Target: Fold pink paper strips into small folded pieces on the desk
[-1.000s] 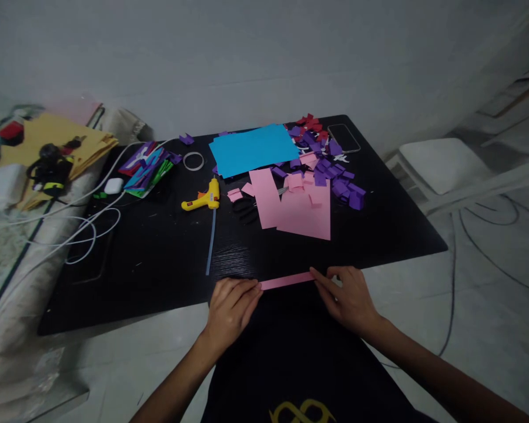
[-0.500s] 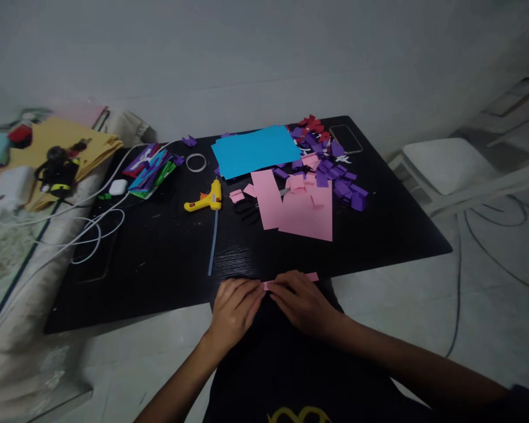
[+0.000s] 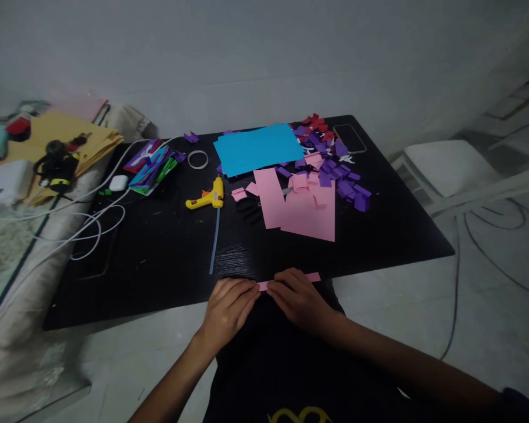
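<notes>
Two hands are sharing one narrow pink strip (image 3: 312, 277) as I am watching from afar through the head camera. The left hand (image 3: 230, 308) is pinching its left end; the right hand (image 3: 302, 299) is grasping it just beside, partway along, so the far end is sticking out past the fingers. The strip is lying across the near edge of the black table (image 3: 158, 264), close to the lap — probably so that both hands are meeting without stretching. I am reading their closeness as a way of controlling one short stretch of paper, though the fingers are hiding what is happening underneath.

Farther in, a narrow pink sheet (image 3: 270, 200) is covering the middle of the scissors (image 3: 249, 208). Left of those, the yellow glue gun (image 3: 211, 195) is lying on its side, its glue stick (image 3: 214, 241) pointing nearward — apparently parked within reach. Purple pieces (image 3: 346, 191) are crowding the far right, seemingly grouped there to avoid hampering the hands.
</notes>
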